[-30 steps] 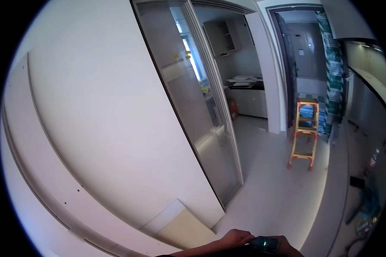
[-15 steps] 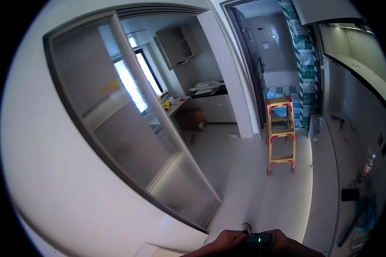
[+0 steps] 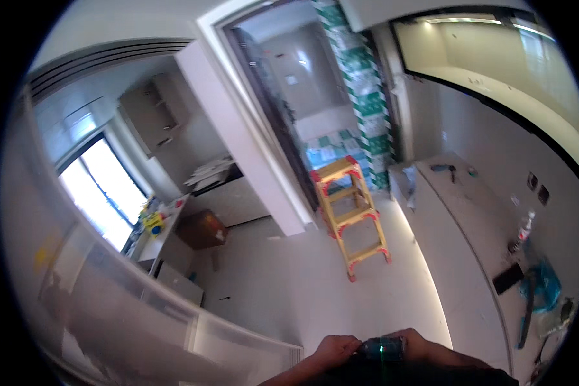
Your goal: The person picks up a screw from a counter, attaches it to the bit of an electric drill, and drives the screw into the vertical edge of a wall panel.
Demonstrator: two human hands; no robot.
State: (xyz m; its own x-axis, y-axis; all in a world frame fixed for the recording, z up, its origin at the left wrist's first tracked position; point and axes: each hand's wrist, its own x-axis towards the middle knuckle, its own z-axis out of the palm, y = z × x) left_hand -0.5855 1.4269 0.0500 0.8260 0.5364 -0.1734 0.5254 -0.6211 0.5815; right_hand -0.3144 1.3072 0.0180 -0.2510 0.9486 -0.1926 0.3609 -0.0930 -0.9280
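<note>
Both my hands are at the bottom centre of the head view, close together on a small dark device (image 3: 381, 349) with a green light. My left hand (image 3: 338, 350) is closed on its left end, and my right hand (image 3: 413, 344) grips its right end. Ahead of me a yellow stepladder (image 3: 355, 217) with red fittings stands on the grey floor (image 3: 270, 283), in front of a doorway lined with green-and-white protective sheeting (image 3: 365, 83).
At left are a sliding glass door (image 3: 109, 283) and a kitchen with a counter (image 3: 154, 248) and brown box (image 3: 199, 228). At right, a low cabinet (image 3: 457, 219) holds a bottle (image 3: 523, 228), black slab (image 3: 508, 278), tools and a blue bag (image 3: 543, 286) below a lit niche (image 3: 482, 58).
The view has turned left to right past the white wall toward the kitchen and doorway. The device stays in my two hands at the lower edge.
</note>
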